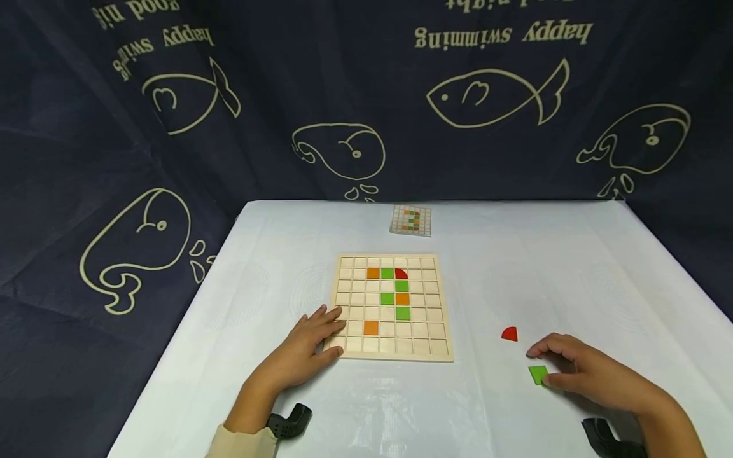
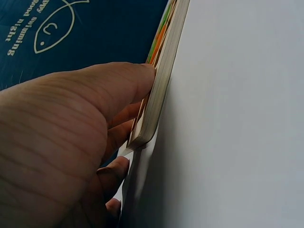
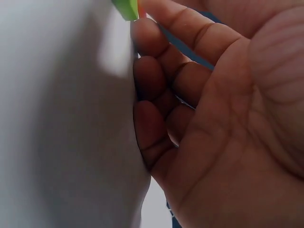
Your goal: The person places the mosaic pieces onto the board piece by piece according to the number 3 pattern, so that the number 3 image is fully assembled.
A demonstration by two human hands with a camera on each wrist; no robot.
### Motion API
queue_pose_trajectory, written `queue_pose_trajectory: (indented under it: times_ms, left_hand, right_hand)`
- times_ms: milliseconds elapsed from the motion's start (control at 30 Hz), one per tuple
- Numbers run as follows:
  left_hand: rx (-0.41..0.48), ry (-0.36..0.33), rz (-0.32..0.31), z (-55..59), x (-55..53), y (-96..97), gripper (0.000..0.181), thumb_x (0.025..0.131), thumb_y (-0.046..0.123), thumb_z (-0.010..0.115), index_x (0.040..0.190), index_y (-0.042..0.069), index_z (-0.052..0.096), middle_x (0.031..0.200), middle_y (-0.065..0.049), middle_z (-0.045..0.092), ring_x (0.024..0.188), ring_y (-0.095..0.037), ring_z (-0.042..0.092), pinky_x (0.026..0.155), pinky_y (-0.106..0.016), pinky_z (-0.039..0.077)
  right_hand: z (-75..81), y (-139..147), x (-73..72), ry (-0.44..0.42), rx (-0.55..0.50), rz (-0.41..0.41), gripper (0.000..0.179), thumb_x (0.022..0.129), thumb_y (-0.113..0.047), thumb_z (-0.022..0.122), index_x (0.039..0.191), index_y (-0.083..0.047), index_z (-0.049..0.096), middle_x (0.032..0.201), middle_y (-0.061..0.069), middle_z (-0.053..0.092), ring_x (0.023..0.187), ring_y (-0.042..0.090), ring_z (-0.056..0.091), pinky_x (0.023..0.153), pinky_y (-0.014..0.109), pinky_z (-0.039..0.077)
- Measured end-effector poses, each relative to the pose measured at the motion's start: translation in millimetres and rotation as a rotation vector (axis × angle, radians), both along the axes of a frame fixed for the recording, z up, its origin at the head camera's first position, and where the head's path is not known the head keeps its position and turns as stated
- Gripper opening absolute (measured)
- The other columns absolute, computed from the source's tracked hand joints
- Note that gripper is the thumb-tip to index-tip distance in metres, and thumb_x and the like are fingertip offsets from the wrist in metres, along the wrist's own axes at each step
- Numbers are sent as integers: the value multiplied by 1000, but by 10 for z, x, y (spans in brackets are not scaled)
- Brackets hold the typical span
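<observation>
A square wooden grid board (image 1: 355, 326) lies mid-table, with several green squares, three orange squares and one red quarter-round piece in its cells. My left hand (image 1: 306, 346) rests at its lower left corner, fingers along the left edge and thumb at the near edge. In the left wrist view the thumb touches the board's side (image 2: 164, 76). On the right, my right hand (image 1: 595, 375) hovers low with loosely bent fingers around a loose green tile (image 1: 537, 374). The thumb tip is at the tile's right corner; the index fingertip is just beyond it, apart. A red quarter-round piece (image 1: 509, 334) lies beyond.
Behind the board lies a small pattern card (image 1: 410, 220) showing a similar grid with coloured cells. A white cover (image 1: 258, 267) spreads over the table. Dark blue cloth (image 1: 343, 83) with fish and whale drawings hangs at the back and left. Black wrist devices (image 1: 291, 421) sit by both wrists.
</observation>
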State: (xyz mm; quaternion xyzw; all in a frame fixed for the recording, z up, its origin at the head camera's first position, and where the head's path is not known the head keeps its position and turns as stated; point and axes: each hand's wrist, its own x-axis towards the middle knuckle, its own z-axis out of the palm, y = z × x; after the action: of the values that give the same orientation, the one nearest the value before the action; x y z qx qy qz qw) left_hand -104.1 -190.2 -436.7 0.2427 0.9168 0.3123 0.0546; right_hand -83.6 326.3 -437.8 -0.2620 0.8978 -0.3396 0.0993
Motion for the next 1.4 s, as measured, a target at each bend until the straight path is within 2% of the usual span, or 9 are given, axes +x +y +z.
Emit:
queue_pose_trajectory:
  times_ms: [167,400,533,667,1100,1400]
  left_hand:
    - [-9,2,3,-14,-3,-1,50,96,26,66,140,4,57,155,-10,39,147,-35,23,114,-65,14]
    - [-9,4,-1,-7,-11,-2,50,96,27,66,140,5,56,155,-10,39,147,-35,23,114,-65,14]
    - [-10,4,-2,4,-10,-1,50,96,26,67,140,4,56,155,-10,39,147,-36,23,114,-65,14]
    - [-10,2,-1,10,-7,2,50,96,25,67,140,4,56,155,-11,39,147,-36,23,114,-65,13]
    - [-8,-6,8,8,-5,-3,50,96,25,67,140,5,56,155,-10,39,147,-35,23,114,-65,13]
    - [-1,0,4,-11,-11,-4,50,96,26,67,140,6,57,155,-10,39,147,-35,23,114,-65,13]
  right_hand:
    - [-13,8,-6,14,10,0,32,89,-10,74,116,-24,63,114,-7,58,102,1,50,84,8,38]
    - [2,-44,-28,-43,39,-78,23,91,-17,72,112,-22,64,112,-5,59,100,0,51,83,11,42]
    - [-15,-28,-8,-4,18,-51,30,88,-16,76,114,-23,63,113,-4,57,100,1,50,82,11,40]
    - [-27,-18,3,22,12,-26,36,86,-7,75,116,-23,63,113,-3,56,98,2,50,82,11,41]
    - [7,-80,-43,-30,34,-66,25,90,-11,72,111,-22,63,109,-3,58,97,3,50,80,14,43]
    - [105,-126,-111,9,-32,-79,27,89,-5,72,112,-18,65,104,-7,60,90,4,56,73,18,49]
